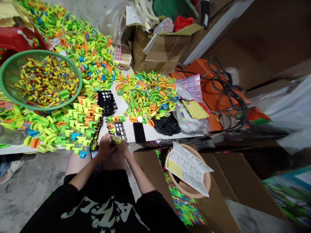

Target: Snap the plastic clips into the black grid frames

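A yellow-green plastic toy watch is at the fingertips of my right hand, over the table's front edge and above my lap. Close beside it, my left hand has its fingers bent together; what they grip is too small to make out. Just beyond the hands lies a black honeycomb grid, with a few orange and yellow-green toy watches along its left side. To the left, rows of toy watches stand packed on another black grid, its edge partly showing. More black grids are stacked farther back.
Loose toy watches are heaped across the white table. A green basket of small yellow and red pieces stands left. A black phone and a black plastic bag lie right, with cartons behind and a round tub below.
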Demonstrator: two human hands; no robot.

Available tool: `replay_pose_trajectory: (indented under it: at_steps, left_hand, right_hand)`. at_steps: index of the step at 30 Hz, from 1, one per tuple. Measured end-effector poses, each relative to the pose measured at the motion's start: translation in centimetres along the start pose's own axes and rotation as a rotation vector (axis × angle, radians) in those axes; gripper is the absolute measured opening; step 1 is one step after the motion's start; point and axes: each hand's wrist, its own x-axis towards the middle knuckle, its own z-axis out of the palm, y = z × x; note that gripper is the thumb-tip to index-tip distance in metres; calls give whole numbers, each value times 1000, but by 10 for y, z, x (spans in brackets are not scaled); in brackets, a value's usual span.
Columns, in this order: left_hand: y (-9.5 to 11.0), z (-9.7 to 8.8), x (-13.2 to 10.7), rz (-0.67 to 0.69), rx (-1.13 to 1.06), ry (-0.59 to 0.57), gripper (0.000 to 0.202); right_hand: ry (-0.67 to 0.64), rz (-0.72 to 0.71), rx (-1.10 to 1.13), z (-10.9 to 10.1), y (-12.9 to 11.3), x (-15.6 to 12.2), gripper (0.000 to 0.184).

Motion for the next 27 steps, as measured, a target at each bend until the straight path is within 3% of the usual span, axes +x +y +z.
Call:
replay_pose_trajectory:
  at_steps: [11,17,27]
  left_hand:
    - [-1,1,2,-52,-71,-13,71]
    - [-1,-7,5,-131,-180,26,53]
    - [21,-28,23,-323,-370,50,34]
  right_hand:
    - [-31,28,-189,-2,-10,10,30]
    - [-75,9,-200,1,-10,13,33]
    - [-113,4,-349,-1,-15,15,30]
